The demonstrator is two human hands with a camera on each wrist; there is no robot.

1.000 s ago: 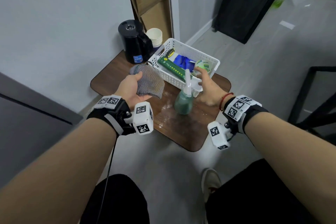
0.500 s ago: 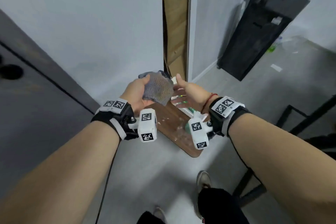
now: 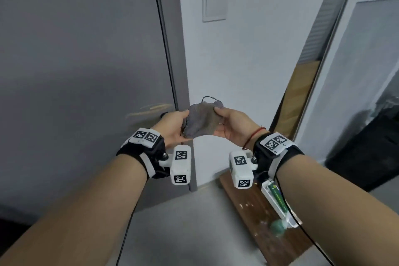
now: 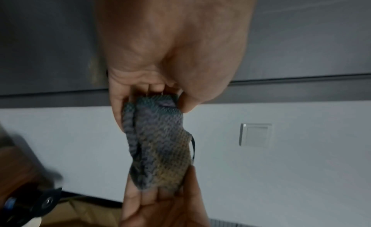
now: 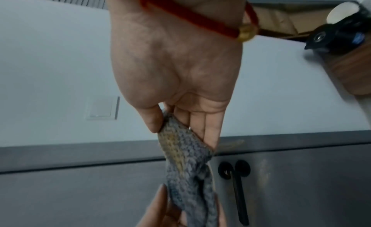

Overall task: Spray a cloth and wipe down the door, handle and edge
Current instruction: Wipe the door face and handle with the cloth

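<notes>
A grey knitted cloth [image 3: 201, 120] hangs between both hands at chest height. My left hand [image 3: 176, 124] pinches its left edge with thumb and fingers, as the left wrist view shows [image 4: 158, 130]. My right hand [image 3: 228, 123] pinches the cloth's right edge [image 5: 180, 144]. The dark grey door [image 3: 86, 71] stands behind my left hand, its right edge [image 3: 167, 49] running down to my hands. Its black lever handle [image 5: 237, 187] shows in the right wrist view; in the head view my left hand hides most of it. The green spray bottle [image 3: 278, 227] stands blurred on the wooden table [image 3: 248, 201] at lower right.
A white wall with a light switch [image 3: 214, 5] lies right of the door. A white basket [image 3: 275, 198] sits on the table under my right forearm. A black kettle [image 5: 341, 33] shows in the right wrist view. A second doorway [image 3: 356, 71] stands at far right.
My head has turned up from the table toward the door. The right hand left the spray bottle and now pinches the cloth with the left hand. Both hands have risen.
</notes>
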